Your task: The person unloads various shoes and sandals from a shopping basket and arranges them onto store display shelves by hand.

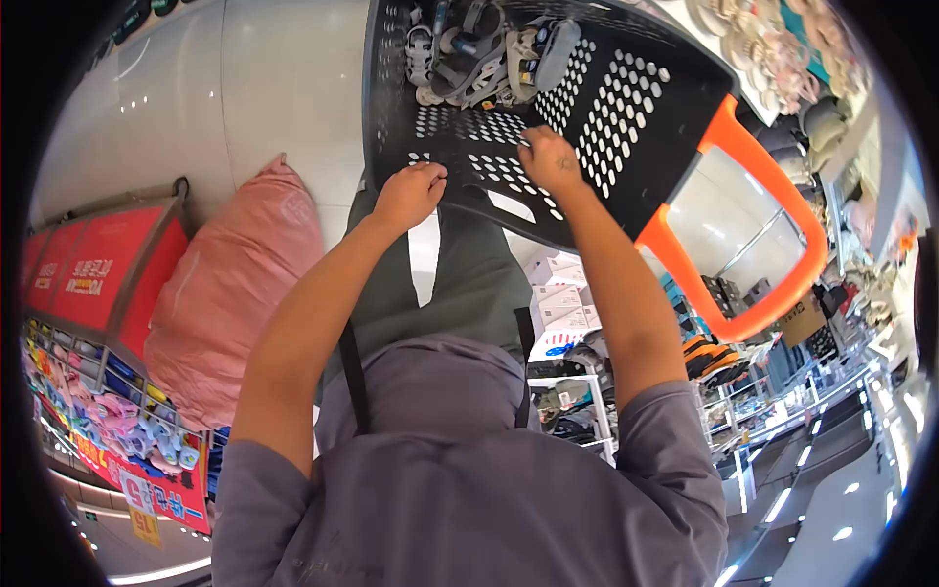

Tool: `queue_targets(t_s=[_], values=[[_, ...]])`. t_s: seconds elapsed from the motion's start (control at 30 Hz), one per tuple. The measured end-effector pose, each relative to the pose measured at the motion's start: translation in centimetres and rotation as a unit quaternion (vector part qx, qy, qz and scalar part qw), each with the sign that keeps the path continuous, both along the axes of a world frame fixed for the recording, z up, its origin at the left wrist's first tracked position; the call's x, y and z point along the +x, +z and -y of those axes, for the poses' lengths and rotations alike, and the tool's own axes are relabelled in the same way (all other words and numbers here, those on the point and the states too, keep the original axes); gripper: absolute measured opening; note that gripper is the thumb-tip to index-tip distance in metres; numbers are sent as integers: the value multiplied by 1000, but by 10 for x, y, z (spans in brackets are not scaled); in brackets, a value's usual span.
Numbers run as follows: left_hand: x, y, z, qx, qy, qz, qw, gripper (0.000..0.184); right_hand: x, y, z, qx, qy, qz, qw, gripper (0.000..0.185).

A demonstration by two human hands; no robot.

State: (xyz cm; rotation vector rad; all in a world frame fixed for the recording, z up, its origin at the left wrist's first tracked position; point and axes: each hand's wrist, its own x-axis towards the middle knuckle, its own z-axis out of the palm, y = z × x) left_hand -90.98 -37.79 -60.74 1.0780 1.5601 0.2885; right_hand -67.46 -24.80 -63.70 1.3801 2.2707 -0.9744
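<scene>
A black perforated shopping basket [675, 108] with an orange handle [817, 230] lies in front of me. My left hand [413, 196] is closed at the basket's near edge, its fingers curled over the rim. Over that same edge reaches my right hand [553, 159], closed in a loose fist inside the basket; whatever its fingers hold, if anything, is hidden. Several sandals [479, 73] in grey, beige and white are piled at the basket's far end, beyond both hands.
On the floor at left rests a full pink sack [240, 293], beside a red display box [103, 269]. Colourful slippers [117, 421] hang below that. Stacked white boxes [562, 298] and shelves of shoes [577, 406] stand at right.
</scene>
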Motion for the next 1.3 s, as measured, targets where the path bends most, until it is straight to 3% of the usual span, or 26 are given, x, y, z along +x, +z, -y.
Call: queue_targets(t_s=[0.23, 0.53, 0.7, 0.8, 0.9, 1.03, 1.1, 1.17, 1.3], values=[[22, -28, 1, -4, 39, -3, 999, 15, -2, -76, -69, 18, 74, 17, 997, 26], [29, -39, 3, 19, 56, -12, 998, 15, -32, -166, -103, -152, 111, 263, 946, 47], [28, -40, 4, 29, 67, -10, 997, 16, -12, -195, -94, -48, 161, 288, 943, 57], [29, -42, 3, 29, 57, -5, 998, 15, -3, -178, -90, 9, 120, 303, 945, 36], [29, -39, 3, 27, 53, -1, 998, 15, 12, -145, -84, 9, 106, 268, 958, 36], [28, -30, 1, 24, 46, -2, 999, 15, 15, -80, -61, 8, -50, 125, 991, 43], [25, -12, -7, 9, 67, 24, 997, 16, 19, -47, -46, -28, -153, -27, 987, 38], [20, 6, -15, -6, 88, 47, 995, 18, 17, -11, -25, -218, -344, -166, 898, 34], [0, 44, -30, -21, 177, 91, 980, 31, -11, 97, 12, -309, -415, -320, 794, 34]])
